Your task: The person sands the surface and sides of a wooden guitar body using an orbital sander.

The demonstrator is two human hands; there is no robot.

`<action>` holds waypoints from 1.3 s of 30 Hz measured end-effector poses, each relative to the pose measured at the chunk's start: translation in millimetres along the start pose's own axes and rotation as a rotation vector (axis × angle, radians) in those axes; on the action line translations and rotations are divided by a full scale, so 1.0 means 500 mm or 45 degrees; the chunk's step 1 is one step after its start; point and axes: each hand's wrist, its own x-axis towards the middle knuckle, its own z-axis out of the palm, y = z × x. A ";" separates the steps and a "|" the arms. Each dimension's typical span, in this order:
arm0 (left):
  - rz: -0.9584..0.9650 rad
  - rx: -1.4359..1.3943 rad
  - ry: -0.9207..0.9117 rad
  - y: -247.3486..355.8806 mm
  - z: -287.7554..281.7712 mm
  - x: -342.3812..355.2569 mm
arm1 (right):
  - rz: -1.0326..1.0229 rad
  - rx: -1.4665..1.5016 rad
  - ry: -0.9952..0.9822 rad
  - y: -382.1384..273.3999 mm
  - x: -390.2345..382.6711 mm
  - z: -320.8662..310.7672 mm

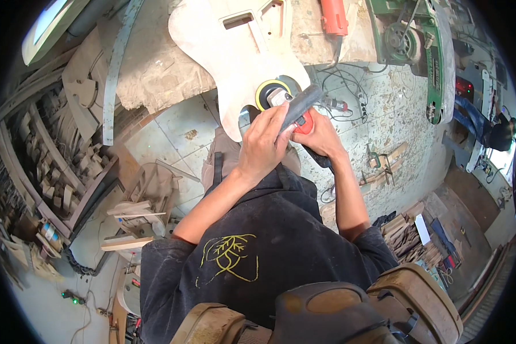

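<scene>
A pale wooden guitar body (203,37) with cut-out cavities lies on the workbench, its lower end jutting past the edge toward me. On that lower end sits the black, yellow-rimmed disc (262,93) of a handheld power sander (307,124) with a red body. My left hand (264,140) is closed around the sander near its metal head and a dark grey tube (307,102). Wrapped around the red body from the other side is my right hand (322,140). Fingers and tube hide part of the sander.
A dusty workbench (155,80) carries an orange-red power tool (334,20) at the back. Green machinery (410,46) stands at the right. Black cables (350,94) and a clamped wooden piece (381,166) lie on the floor. Wood offcuts (57,183) fill the left; more wood (410,229) is stacked at right.
</scene>
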 end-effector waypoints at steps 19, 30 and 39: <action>-0.012 -0.053 -0.041 0.014 0.021 -0.003 | 0.028 0.014 0.004 0.008 -0.017 -0.016; 0.013 -0.021 -0.014 0.008 0.018 0.013 | 0.010 -0.012 0.008 0.018 0.008 -0.015; 0.042 -0.004 -0.002 0.011 0.020 0.020 | 0.006 -0.021 0.004 0.023 0.009 -0.022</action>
